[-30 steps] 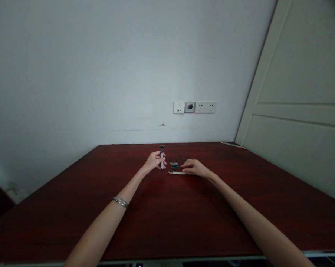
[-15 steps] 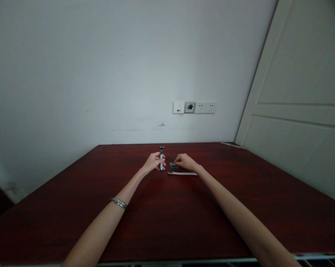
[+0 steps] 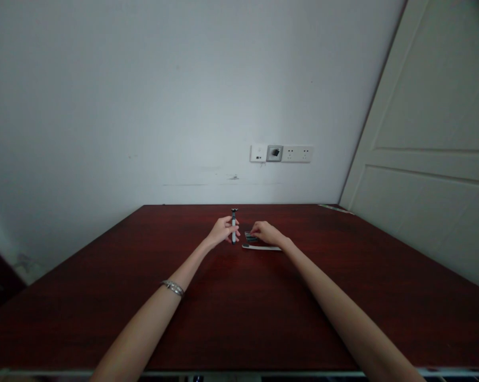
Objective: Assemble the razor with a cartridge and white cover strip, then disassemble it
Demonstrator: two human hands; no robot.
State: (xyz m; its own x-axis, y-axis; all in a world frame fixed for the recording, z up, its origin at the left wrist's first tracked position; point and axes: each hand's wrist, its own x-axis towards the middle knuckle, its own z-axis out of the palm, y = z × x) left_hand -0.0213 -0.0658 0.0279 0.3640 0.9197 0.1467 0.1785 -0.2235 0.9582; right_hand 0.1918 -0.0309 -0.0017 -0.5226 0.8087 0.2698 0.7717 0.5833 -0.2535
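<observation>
- One razor is in the left hand, thumb and fingers closed on its pale handle, its dark head uppermost in view.
- The right hand has its fingertips drawn narrow at a small clear pack, partly covering it; whether they grip it, I cannot tell.
- A pale strip with a dark end lies just nearer than the pack, its other end hidden by the right wrist.
- The surface is broad, dark red and faintly grained, with a pale front edge.
- Behind it rises a plain whitish wall, scuffed and marked low down near the far edge.
- On the wall, right of centre, sit a row of white sockets and a grey plate with something black in it.
- A pale panelled door fills the right side.
- A silvery bracelet circles the left forearm.
</observation>
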